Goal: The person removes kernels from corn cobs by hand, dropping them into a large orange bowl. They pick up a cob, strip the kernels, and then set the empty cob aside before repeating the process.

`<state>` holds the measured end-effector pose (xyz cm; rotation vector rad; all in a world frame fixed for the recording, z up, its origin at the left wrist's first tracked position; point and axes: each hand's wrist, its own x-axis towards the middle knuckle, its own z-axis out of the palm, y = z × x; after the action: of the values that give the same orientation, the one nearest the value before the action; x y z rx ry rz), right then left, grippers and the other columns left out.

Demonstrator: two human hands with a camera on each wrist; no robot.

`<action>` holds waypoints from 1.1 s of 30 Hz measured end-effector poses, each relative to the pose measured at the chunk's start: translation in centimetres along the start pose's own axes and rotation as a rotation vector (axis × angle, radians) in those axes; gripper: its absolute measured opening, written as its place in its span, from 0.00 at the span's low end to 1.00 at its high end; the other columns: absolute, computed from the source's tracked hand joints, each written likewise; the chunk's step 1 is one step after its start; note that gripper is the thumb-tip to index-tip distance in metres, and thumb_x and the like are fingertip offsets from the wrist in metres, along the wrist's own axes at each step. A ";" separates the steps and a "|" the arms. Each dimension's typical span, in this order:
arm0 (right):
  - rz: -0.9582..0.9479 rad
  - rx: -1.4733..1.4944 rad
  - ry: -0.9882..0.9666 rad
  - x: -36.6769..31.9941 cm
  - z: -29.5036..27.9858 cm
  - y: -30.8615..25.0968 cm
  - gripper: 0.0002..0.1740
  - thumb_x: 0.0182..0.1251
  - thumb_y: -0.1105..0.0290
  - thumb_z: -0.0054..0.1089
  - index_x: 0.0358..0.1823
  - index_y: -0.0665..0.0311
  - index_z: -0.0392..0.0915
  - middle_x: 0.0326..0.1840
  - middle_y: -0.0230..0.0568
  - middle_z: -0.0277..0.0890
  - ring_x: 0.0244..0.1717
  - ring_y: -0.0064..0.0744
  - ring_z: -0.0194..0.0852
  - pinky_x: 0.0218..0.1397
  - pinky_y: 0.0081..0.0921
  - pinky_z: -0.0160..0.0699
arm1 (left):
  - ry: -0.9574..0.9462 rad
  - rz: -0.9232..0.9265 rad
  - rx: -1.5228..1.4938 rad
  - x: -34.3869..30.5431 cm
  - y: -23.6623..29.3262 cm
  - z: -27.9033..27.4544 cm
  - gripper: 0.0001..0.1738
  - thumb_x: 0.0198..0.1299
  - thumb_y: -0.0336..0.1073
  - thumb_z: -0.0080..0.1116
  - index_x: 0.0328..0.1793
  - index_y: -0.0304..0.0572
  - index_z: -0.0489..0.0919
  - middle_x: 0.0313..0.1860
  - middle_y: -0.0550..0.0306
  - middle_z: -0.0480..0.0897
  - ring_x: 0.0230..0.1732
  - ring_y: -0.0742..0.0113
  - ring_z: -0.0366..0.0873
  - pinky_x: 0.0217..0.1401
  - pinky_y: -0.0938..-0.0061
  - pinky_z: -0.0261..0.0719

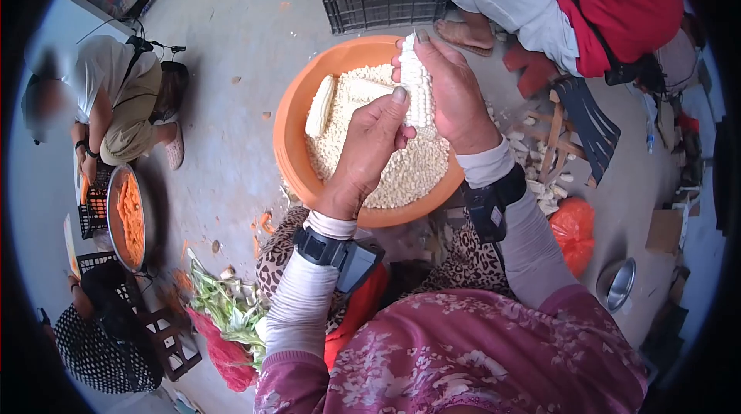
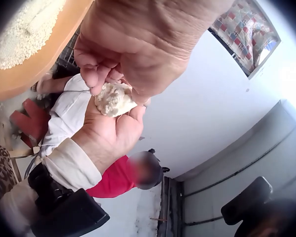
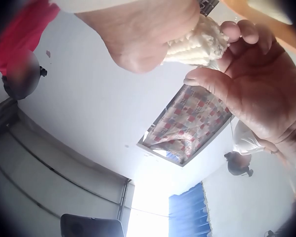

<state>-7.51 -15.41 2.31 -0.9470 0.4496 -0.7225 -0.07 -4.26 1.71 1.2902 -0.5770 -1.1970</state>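
Note:
A cob of white corn [image 1: 417, 90] is held upright over an orange tub [image 1: 290, 175]. The right hand [image 1: 455, 94] grips it along its side, thumb near the top. At its lower end the left hand [image 1: 367, 140] pinches it between thumb and curled fingers. In the left wrist view the cob's end [image 2: 113, 99] shows between both hands; the right wrist view shows kernel rows on the cob [image 3: 197, 45]. Loose kernels [image 1: 401, 179] fill much of the tub, with another cob [image 1: 320, 106] lying on them at the left.
A person in red [image 1: 617, 5] sits at the upper right, by a black crate [image 1: 384, 5]. Bare cobs [image 1: 540, 175] and a red bag [image 1: 573, 233] lie right of the tub. Husks [image 1: 224, 298] lie lower left. Another person [image 1: 116, 98] crouches by a basin [image 1: 116, 217].

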 end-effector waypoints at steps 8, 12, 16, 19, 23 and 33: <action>-0.008 -0.191 0.025 0.1 -1.0 -0.5 0.19 0.68 0.60 0.48 0.45 0.72 0.70 0.32 0.39 0.73 0.31 0.21 0.72 0.32 0.17 0.73 | 0.086 0.103 -0.237 0.2 -3.1 2.7 0.25 0.69 0.53 0.40 0.28 0.43 0.74 0.18 0.65 0.71 0.19 0.81 0.62 0.22 0.85 0.59; 0.016 -0.184 0.024 0.1 -0.9 -0.7 0.18 0.67 0.60 0.49 0.45 0.72 0.71 0.32 0.38 0.72 0.31 0.21 0.72 0.32 0.17 0.72 | 0.158 0.180 -0.196 0.3 -3.4 3.3 0.27 0.71 0.49 0.37 0.25 0.38 0.74 0.17 0.65 0.69 0.20 0.79 0.62 0.24 0.82 0.62; -0.008 -0.276 0.016 -0.1 -0.3 -0.6 0.17 0.67 0.60 0.48 0.43 0.70 0.70 0.31 0.37 0.72 0.30 0.20 0.71 0.32 0.16 0.72 | 0.198 0.220 -0.164 0.1 -3.8 3.5 0.27 0.72 0.47 0.35 0.26 0.36 0.74 0.17 0.64 0.70 0.21 0.79 0.64 0.25 0.81 0.64; -0.036 -0.275 -0.010 -0.3 0.1 -0.4 0.17 0.67 0.60 0.48 0.42 0.70 0.70 0.30 0.36 0.72 0.29 0.19 0.70 0.31 0.16 0.71 | 0.220 0.212 -0.221 0.0 -3.8 3.5 0.27 0.72 0.47 0.35 0.26 0.36 0.74 0.17 0.64 0.70 0.20 0.79 0.64 0.25 0.81 0.63; -0.055 -0.209 -0.020 -0.3 0.4 -0.2 0.15 0.68 0.61 0.46 0.42 0.69 0.70 0.30 0.35 0.71 0.29 0.19 0.70 0.31 0.15 0.70 | 0.227 0.236 -0.211 -0.1 -3.8 3.1 0.27 0.72 0.47 0.34 0.27 0.37 0.74 0.17 0.65 0.69 0.20 0.80 0.63 0.24 0.81 0.63; -0.052 -0.117 -0.055 -0.4 0.5 -0.5 0.17 0.70 0.61 0.45 0.44 0.70 0.71 0.29 0.36 0.72 0.29 0.20 0.71 0.31 0.16 0.73 | 0.195 0.141 -0.270 0.1 -2.6 2.3 0.26 0.70 0.54 0.36 0.28 0.44 0.72 0.17 0.65 0.69 0.16 0.80 0.60 0.18 0.85 0.57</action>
<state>-7.60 -15.01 2.98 -1.0896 0.4240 -0.7212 -2.93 -4.85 -0.17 1.1019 -0.3452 -0.9822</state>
